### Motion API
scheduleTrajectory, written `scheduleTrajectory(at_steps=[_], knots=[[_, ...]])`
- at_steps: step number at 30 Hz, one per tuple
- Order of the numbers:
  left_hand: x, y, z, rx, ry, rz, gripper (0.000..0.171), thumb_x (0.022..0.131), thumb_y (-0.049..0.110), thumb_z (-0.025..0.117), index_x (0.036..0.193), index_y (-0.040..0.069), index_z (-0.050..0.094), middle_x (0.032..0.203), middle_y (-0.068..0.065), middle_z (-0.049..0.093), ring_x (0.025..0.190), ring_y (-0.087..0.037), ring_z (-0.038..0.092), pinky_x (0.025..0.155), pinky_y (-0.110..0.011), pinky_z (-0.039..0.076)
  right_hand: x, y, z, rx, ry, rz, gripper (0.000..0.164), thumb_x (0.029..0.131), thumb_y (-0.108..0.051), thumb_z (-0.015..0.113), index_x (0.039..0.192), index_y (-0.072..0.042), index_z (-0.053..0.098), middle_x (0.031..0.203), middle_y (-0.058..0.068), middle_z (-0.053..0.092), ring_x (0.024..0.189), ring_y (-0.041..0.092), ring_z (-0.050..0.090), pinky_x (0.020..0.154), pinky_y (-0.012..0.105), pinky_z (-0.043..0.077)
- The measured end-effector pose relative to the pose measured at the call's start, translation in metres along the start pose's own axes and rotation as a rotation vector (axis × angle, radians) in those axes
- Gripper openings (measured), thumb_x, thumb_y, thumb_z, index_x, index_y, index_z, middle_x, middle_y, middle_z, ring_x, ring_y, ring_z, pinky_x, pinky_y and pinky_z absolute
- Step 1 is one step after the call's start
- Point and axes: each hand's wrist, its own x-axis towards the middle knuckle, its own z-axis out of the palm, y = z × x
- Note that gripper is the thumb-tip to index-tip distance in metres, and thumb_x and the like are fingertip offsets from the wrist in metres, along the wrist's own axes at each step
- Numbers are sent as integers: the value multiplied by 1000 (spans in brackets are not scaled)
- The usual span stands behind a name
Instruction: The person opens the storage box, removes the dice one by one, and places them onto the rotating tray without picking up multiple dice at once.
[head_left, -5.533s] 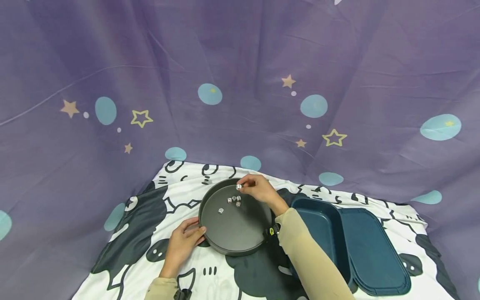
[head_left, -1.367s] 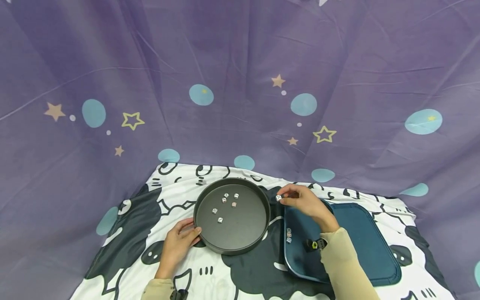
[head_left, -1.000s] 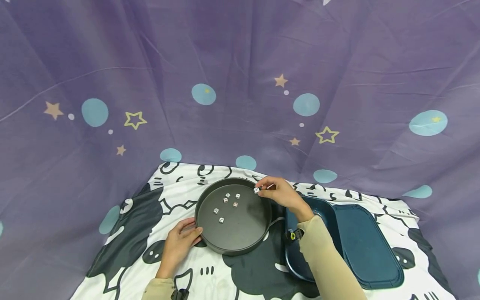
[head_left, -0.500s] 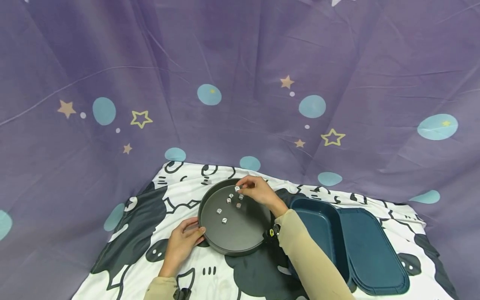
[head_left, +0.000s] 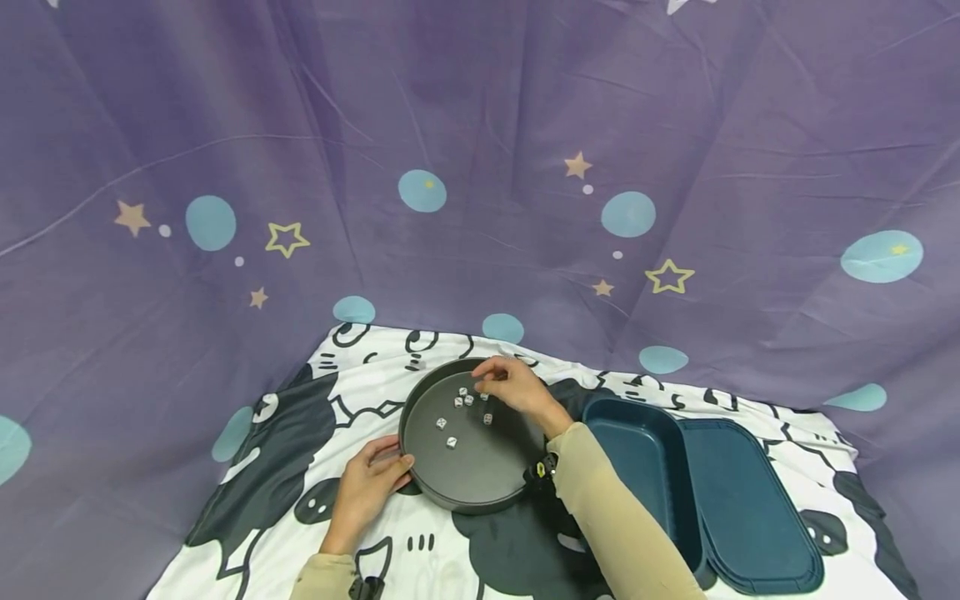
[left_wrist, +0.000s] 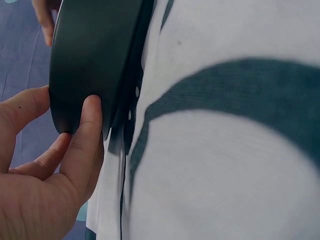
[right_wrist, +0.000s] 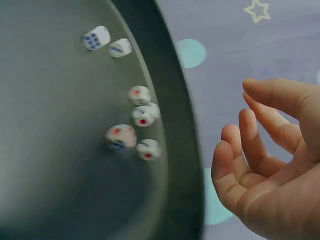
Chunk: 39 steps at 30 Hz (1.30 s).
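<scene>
A round dark grey pan (head_left: pixel 480 475) lies on the cloth with several white dice (head_left: pixel 441 423) inside, most of them toward its far side. My left hand (head_left: pixel 367 483) grips the pan's left edge; in the left wrist view the thumb and fingers (left_wrist: pixel 91 112) are against its wall. Above the far part of the pan is my right hand (head_left: pixel 517 390), its fingers loosely bent and apart, nothing between them. The right wrist view shows that hand (right_wrist: pixel 280 150) off to the side of the dice (right_wrist: pixel 121 137), which show red and blue pips.
To the right stands a dark blue rectangular container (head_left: pixel 637 442), partly covered by the right sleeve (head_left: pixel 615 508). Its flat blue lid (head_left: pixel 750 500) lies beside it. A black-and-white patterned cloth (head_left: pixel 435 575) covers the surface, and a purple curtain (head_left: pixel 480 125) hangs behind.
My right hand has carried a die leftward from the blue container to over the pan and let go of it there. The left hand keeps its hold on the pan.
</scene>
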Motion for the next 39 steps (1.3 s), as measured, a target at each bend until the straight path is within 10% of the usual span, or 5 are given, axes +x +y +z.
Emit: scheduleTrajectory(at_steps=[4,16,31,39], knots=[[0,1,0,4,1,0,49,89,6,76,133,-4,56,129,-28,59,109,-28,67,80,-28,62,-13,-17,-20,14,3,-20,18,92,-5,71,110,-4,72,88,8,65,87,44,60,73,35,57],[1,2,-1,23,2,-19,49,90,5,75,134,-3,55,134,-27,56,109,-26,67,81,-27,62,-88,-31,-94,-130,67,-13,13,97,-11,68,108,-4,70,98,14,68,82,28,62,72,45,58],[0,2,2,-1,-10,-38,50,90,5,74,135,-3,54,135,-27,56,107,-21,67,82,-28,61,-143,52,-120,-144,65,83,17,95,-11,71,109,-1,69,95,10,69,86,34,66,73,29,59],[1,1,3,-21,-7,-39,48,90,3,74,134,-3,55,134,-26,56,102,-15,68,82,-28,62,-147,79,-117,-130,-114,32,18,87,8,70,105,6,68,97,21,65,86,27,63,69,23,57]])
